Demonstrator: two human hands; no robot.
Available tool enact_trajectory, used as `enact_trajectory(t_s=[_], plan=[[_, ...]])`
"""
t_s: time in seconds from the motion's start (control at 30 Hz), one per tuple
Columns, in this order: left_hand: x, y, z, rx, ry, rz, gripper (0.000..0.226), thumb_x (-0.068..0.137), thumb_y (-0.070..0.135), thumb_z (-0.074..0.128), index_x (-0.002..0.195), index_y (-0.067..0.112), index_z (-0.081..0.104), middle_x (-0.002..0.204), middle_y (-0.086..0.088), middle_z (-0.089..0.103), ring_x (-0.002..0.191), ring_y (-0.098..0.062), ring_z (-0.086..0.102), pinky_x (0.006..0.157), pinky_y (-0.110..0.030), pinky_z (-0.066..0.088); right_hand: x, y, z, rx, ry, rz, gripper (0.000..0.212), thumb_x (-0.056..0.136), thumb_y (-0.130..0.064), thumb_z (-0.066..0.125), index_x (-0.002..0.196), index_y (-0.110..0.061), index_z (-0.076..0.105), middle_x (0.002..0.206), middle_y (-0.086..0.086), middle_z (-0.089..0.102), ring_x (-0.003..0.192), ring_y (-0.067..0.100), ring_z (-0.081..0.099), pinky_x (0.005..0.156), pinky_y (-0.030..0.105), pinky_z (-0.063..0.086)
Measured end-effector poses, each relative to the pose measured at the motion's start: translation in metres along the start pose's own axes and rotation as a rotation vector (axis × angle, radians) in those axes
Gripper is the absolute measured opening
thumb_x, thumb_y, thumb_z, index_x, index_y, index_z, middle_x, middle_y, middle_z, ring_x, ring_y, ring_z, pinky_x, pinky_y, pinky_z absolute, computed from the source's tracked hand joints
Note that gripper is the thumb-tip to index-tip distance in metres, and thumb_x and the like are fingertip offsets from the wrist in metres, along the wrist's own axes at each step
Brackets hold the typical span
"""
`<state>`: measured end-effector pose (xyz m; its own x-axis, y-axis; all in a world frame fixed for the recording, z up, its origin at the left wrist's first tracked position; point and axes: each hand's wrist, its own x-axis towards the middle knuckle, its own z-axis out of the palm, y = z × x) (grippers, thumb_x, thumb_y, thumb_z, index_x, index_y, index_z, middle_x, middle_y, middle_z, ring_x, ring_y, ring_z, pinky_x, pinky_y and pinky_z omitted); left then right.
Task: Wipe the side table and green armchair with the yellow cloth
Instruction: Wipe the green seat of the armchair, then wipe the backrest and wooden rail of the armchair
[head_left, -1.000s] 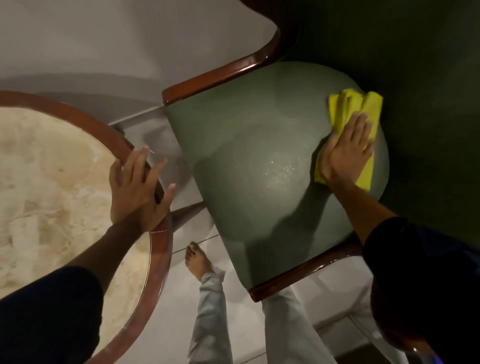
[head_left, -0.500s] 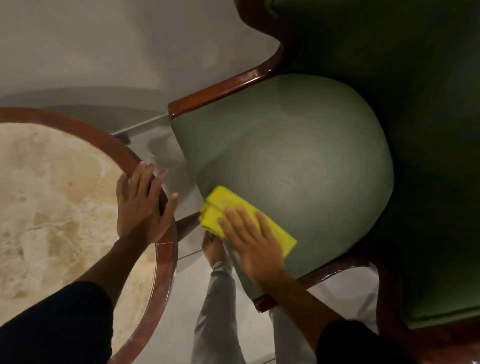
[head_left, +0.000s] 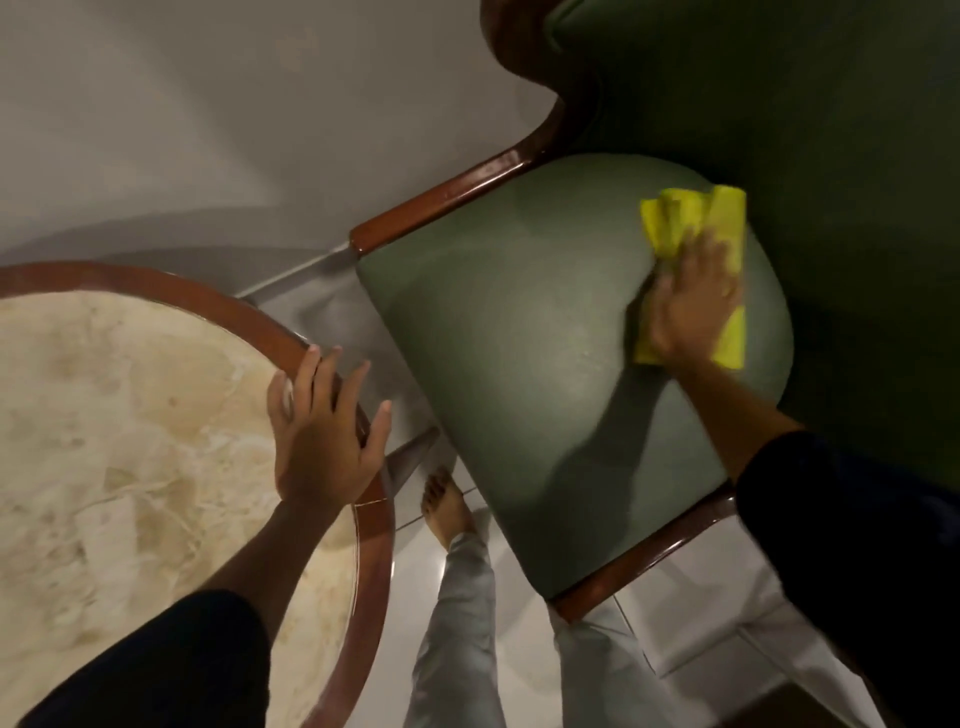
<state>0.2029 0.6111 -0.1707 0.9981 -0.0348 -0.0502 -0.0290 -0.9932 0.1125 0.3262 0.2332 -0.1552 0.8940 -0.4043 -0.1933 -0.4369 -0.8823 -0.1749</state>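
The green armchair (head_left: 509, 332) fills the right half, its padded arm rounded and edged with dark red wood. My right hand (head_left: 693, 306) lies flat on the folded yellow cloth (head_left: 691, 218), pressing it onto the far right end of that padded arm. At the left stands the round side table (head_left: 171, 293), with a cream marble top and a red-brown wooden rim. Fingers spread, my left hand (head_left: 324, 431) rests on the table's rim and holds nothing.
Pale floor tiles (head_left: 675, 613) show between table and chair. My bare foot (head_left: 449, 506) and grey trouser legs stand in that gap. A plain grey wall (head_left: 208, 104) runs behind. The chair's dark green seat and back (head_left: 857, 156) lie to the right.
My right hand has swept the yellow cloth from the near left corner of the padded arm back to its far right end. My left hand stays on the table rim.
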Motion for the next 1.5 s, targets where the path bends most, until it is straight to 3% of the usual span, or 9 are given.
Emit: enact_trajectory(t_s=[0.3, 0.47, 0.57, 0.7, 0.83, 0.97, 1.23, 1.33, 1.5], plan=[[-0.004, 0.018, -0.016, -0.088, 0.056, -0.014, 0.052, 0.099, 0.051, 0.037, 0.135, 0.016, 0.051, 0.140, -0.011, 0.056, 0.141, -0.029, 0.041, 0.116, -0.054, 0.025, -0.222, -0.042, 0.041, -0.282, -0.392, -1.040, 0.057, 0.096, -0.044, 0.038, 0.150, -0.027, 0.030, 0.162, 0.004, 0.023, 0.150, 0.028, 0.015, 0.119, 0.054, 0.010], [-0.008, 0.080, -0.031, -0.584, -0.386, 0.082, 0.068, 0.089, 0.045, 0.057, 0.149, 0.023, 0.033, 0.155, -0.005, 0.038, 0.139, -0.027, 0.042, 0.111, -0.046, 0.040, -0.244, -0.014, 0.009, -0.075, -0.223, -0.433, 0.055, 0.090, -0.041, 0.052, 0.141, -0.024, 0.038, 0.147, 0.009, 0.047, 0.137, 0.031, 0.043, 0.111, 0.051, 0.032], [-0.019, 0.098, -0.026, -0.426, -0.472, 0.100, 0.078, 0.086, 0.031, 0.065, 0.152, 0.027, 0.025, 0.157, -0.006, 0.032, 0.137, -0.029, 0.042, 0.108, -0.046, 0.043, -0.237, -0.003, -0.004, -0.039, -0.329, -0.106, 0.049, 0.089, -0.046, 0.057, 0.132, -0.024, 0.046, 0.126, 0.003, 0.058, 0.116, 0.025, 0.053, 0.099, 0.041, 0.036], [-0.019, 0.099, -0.037, -0.100, -0.502, 0.197, 0.056, 0.083, 0.036, 0.067, 0.136, 0.030, 0.052, 0.137, -0.002, 0.054, 0.121, -0.027, 0.053, 0.096, -0.041, 0.042, -0.219, -0.001, -0.025, 0.140, -0.507, -0.071, 0.030, 0.084, -0.045, 0.061, 0.107, -0.025, 0.061, 0.111, 0.000, 0.057, 0.109, 0.021, 0.050, 0.089, 0.033, 0.034], [0.005, 0.133, -0.085, -0.342, -0.630, 0.157, 0.035, 0.072, 0.054, 0.058, 0.094, 0.028, 0.068, 0.127, 0.011, 0.060, 0.120, -0.018, 0.050, 0.097, -0.038, 0.037, -0.184, 0.022, -0.095, 0.557, -0.452, 0.094, 0.026, 0.075, -0.028, 0.071, 0.086, -0.026, 0.048, 0.076, -0.004, 0.058, 0.071, 0.019, 0.059, 0.064, 0.025, 0.040], [0.048, 0.225, -0.145, -0.865, -0.718, -0.019, 0.048, 0.053, 0.048, 0.059, 0.083, 0.011, 0.061, 0.068, 0.000, 0.061, 0.065, -0.015, 0.053, 0.069, -0.036, 0.048, -0.133, 0.066, -0.187, 0.697, -0.214, 0.246, 0.045, 0.069, -0.017, 0.076, 0.097, -0.027, 0.041, 0.068, -0.006, 0.051, 0.055, 0.009, 0.050, 0.055, 0.029, 0.039], [0.100, 0.460, -0.225, -1.349, -0.881, 0.042, 0.020, 0.083, 0.007, 0.073, 0.096, 0.014, 0.059, 0.094, -0.015, 0.070, 0.074, -0.012, 0.065, 0.070, -0.027, 0.054, -0.037, 0.180, -0.366, 0.491, 0.457, 0.134, 0.036, 0.077, -0.009, 0.068, 0.108, -0.019, 0.051, 0.103, 0.003, 0.059, 0.086, 0.019, 0.057, 0.072, 0.022, 0.037], [0.114, 0.523, -0.236, -1.316, -0.706, 0.048, 0.032, 0.084, 0.013, 0.072, 0.111, 0.021, 0.057, 0.116, -0.015, 0.070, 0.101, -0.023, 0.067, 0.095, -0.043, 0.054, 0.001, 0.214, -0.399, 0.292, 0.548, 0.176, 0.042, 0.081, -0.018, 0.068, 0.120, -0.016, 0.051, 0.123, 0.014, 0.053, 0.112, 0.029, 0.052, 0.090, 0.036, 0.040], [0.176, 0.515, -0.245, -0.597, -0.047, 0.442, 0.058, 0.088, 0.030, 0.060, 0.142, 0.022, 0.041, 0.154, -0.003, 0.043, 0.145, -0.019, 0.034, 0.119, -0.046, 0.028, 0.008, 0.212, -0.362, 0.149, 0.371, 0.280, 0.075, 0.089, -0.051, 0.056, 0.146, -0.012, 0.028, 0.152, 0.023, 0.032, 0.138, 0.038, 0.034, 0.109, 0.054, 0.033]])
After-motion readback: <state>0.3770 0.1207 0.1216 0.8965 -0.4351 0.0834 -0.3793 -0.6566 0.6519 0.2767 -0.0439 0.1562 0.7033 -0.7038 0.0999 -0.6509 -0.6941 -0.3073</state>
